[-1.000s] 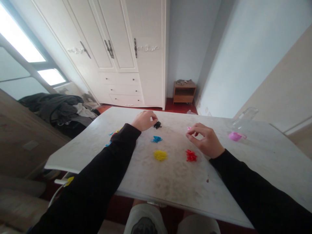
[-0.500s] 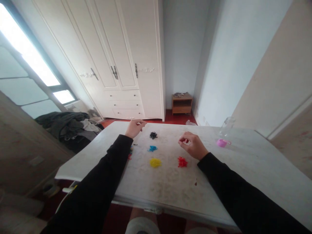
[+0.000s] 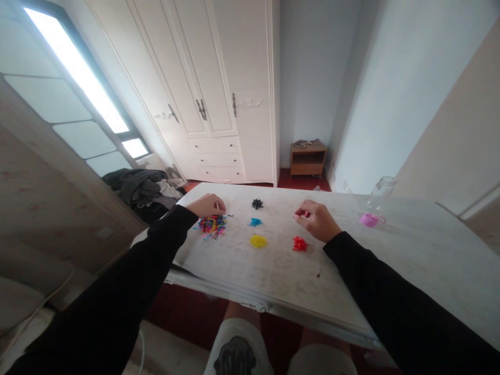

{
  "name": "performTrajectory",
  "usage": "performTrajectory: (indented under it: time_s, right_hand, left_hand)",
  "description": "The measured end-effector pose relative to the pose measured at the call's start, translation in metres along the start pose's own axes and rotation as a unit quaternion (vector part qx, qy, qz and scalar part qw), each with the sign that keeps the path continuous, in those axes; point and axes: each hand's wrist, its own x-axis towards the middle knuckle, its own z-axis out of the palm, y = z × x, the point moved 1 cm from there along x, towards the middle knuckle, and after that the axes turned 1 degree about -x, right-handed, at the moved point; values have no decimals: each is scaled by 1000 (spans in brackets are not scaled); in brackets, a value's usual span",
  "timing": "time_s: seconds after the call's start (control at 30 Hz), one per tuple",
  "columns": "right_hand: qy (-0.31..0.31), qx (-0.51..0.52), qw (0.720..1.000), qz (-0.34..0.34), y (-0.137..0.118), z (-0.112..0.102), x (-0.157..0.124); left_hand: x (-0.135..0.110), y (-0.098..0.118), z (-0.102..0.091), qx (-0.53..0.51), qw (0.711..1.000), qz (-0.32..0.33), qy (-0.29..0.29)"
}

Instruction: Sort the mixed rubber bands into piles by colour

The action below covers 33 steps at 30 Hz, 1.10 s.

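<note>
A mixed pile of small coloured pieces (image 3: pixel 211 226) lies at the left of the white table (image 3: pixel 410 260). My left hand (image 3: pixel 207 205) rests just behind that pile, fingers curled together in a pinch; what they hold is too small to see. Sorted little heaps lie in the middle: black (image 3: pixel 257 203), blue (image 3: pixel 255 222), yellow (image 3: pixel 258 240) and red (image 3: pixel 299 244). My right hand (image 3: pixel 317 219) hovers behind the red heap with its fingers curled in, pinching something small and reddish-pink.
A pink lid (image 3: pixel 369 220) and a clear jar (image 3: pixel 380 188) lie at the table's far right. A white wardrobe (image 3: pixel 219 94) and a small wooden nightstand (image 3: pixel 308 158) stand behind. Dark clothes (image 3: pixel 142 188) are heaped to the left.
My left hand drew back from the black heap to the mixed pile at the left. The view swung left and the mixed pile came into sight. My right hand stayed near the red heap.
</note>
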Motion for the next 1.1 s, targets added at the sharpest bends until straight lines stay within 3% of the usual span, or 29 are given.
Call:
performTrajectory:
  time_s: [0.2, 0.4, 0.6, 0.8, 1.1]
  right_hand:
    - [-3, -2, 1000, 1, 0, -2, 0]
    - [-5, -6, 1000, 12, 4, -2, -1]
    - [-8, -5, 1000, 7, 3, -4, 0]
    - [-10, -10, 1000, 11, 2, -4, -1]
    - [-16, -8, 1000, 17, 3, -4, 0]
  left_hand:
    - [-5, 0, 5, -17, 999, 10, -40]
    - [-3, 5, 8, 30, 995, 7, -92]
    - [-6, 3, 1, 38, 996, 15, -83]
    - [-10, -1, -8, 12, 992, 12, -127]
    - [-10, 13, -12, 48, 996, 35, -70]
